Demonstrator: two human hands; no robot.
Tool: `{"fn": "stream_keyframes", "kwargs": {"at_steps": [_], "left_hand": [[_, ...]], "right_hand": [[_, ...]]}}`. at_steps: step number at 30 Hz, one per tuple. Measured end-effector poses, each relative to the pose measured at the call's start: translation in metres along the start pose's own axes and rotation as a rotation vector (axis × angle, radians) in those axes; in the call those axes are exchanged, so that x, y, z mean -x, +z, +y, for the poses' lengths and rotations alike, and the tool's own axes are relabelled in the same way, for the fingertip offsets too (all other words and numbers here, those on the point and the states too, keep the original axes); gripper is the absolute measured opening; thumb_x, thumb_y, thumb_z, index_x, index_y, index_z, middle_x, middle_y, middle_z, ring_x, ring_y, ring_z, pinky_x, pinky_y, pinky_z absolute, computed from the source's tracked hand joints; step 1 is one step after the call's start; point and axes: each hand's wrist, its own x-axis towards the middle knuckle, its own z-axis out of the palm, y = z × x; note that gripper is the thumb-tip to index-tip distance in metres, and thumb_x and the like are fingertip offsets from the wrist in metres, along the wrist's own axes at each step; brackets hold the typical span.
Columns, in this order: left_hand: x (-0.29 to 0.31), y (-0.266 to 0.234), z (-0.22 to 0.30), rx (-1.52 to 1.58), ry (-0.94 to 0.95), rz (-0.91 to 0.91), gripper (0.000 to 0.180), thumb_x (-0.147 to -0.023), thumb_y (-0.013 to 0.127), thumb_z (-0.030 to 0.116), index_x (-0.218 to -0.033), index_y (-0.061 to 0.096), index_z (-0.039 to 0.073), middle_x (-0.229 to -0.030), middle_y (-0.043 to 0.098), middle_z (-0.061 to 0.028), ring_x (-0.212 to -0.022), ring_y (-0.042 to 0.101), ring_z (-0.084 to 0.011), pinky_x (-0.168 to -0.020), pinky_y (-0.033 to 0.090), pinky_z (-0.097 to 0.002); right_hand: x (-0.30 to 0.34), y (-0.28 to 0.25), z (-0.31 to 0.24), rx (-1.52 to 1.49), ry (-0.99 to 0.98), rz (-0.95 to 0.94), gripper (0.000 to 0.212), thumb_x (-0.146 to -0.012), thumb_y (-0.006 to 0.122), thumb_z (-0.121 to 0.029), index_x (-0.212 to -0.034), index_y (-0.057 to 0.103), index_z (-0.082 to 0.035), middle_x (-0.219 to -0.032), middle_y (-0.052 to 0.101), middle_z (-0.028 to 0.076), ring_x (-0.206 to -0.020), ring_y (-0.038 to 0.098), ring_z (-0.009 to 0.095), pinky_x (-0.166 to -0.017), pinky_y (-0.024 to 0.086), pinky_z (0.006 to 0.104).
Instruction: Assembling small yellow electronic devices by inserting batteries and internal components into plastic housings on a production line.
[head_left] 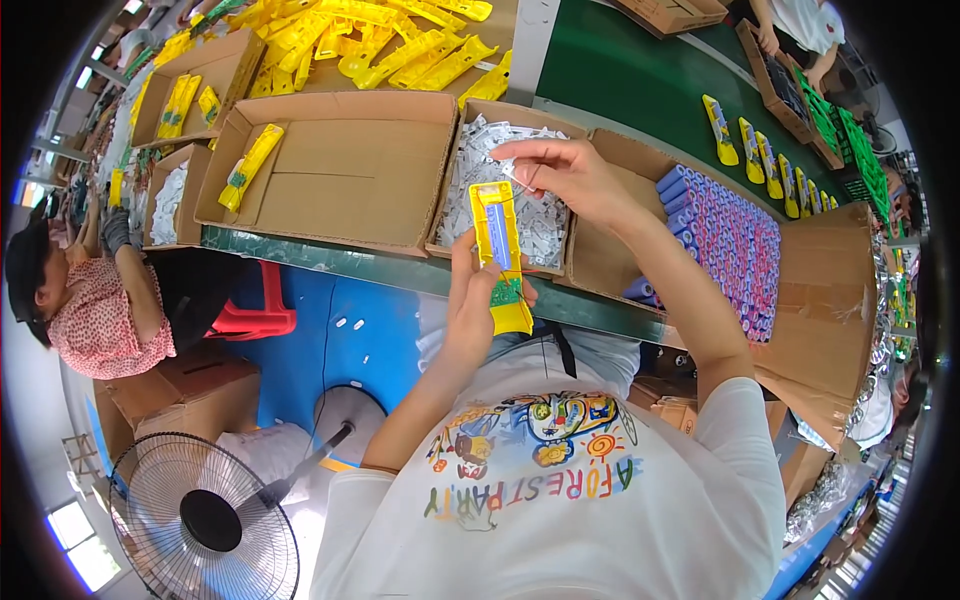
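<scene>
My left hand [470, 308] is wrapped round a long yellow plastic shell [513, 319], held over the table's front edge. Inside the shell lie a purple-blue battery cell [497, 237] and, nearer my body, a green circuit board [506, 292]. Just above the shell's far end, my right hand [578, 178] pinches a small white plastic piece [513, 174] between thumb and fingers. Below that hand stands a cardboard box holding many similar white pieces [540, 225].
To the right is a box of upright purple battery cells [722, 250]. A shallow carton [340, 165] on the left holds one yellow shell assembly [250, 168]. Yellow shells [390, 45] are heaped behind; others line the green belt [620, 75]. A co-worker [110, 310] sits left, near a fan [212, 520].
</scene>
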Motion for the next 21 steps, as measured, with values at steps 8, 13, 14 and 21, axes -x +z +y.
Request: {"fn": "stream_keyframes", "kwargs": {"at_steps": [8,13,14,21], "left_hand": [[-0.002,0.002,-0.002,-0.175,0.105,-0.055,0.043,-0.099,0.047,0.024,-0.133,0.026,0.005,-0.098,0.056,-0.0125,-0.071,0.06,-0.0162,-0.064,0.05,-0.0289],[0.0,0.0,0.0,-0.223,0.111,-0.029,0.044,-0.099,0.048,0.025,-0.132,0.025,0.005,-0.096,0.054,-0.0105,-0.069,0.059,-0.0146,-0.061,0.049,-0.0274],[-0.001,-0.001,0.0,-0.226,0.13,-0.023,0.044,-0.099,0.047,0.025,-0.132,0.025,0.005,-0.096,0.054,-0.0102,-0.069,0.058,-0.0146,-0.061,0.05,-0.0274],[-0.005,0.004,0.008,-0.191,0.1,-0.143,0.043,-0.1,0.046,0.022,-0.132,0.023,0.005,-0.095,0.052,-0.0098,-0.067,0.057,-0.0133,-0.062,0.05,-0.0264]], "right_hand": [[0.006,0.016,-0.011,0.484,-0.179,0.231,0.014,-0.083,0.069,-0.014,-0.09,0.069,-0.001,-0.077,0.069,0.003,-0.065,0.06,0.008,-0.059,0.049,0.0234],[0.014,0.024,-0.019,0.471,-0.098,0.211,0.016,-0.082,0.071,-0.015,-0.081,0.065,0.0,-0.068,0.062,0.0,-0.061,0.054,0.006,-0.056,0.045,0.0223],[0.015,0.024,-0.019,0.363,-0.018,0.214,0.015,-0.082,0.071,-0.014,-0.08,0.064,0.0,-0.067,0.059,-0.002,-0.06,0.051,0.006,-0.054,0.042,0.0209],[0.019,0.012,-0.006,0.443,-0.188,0.256,0.019,-0.086,0.068,-0.017,-0.097,0.061,-0.003,-0.086,0.06,0.0,-0.072,0.052,0.003,-0.054,0.041,0.0188]]}}
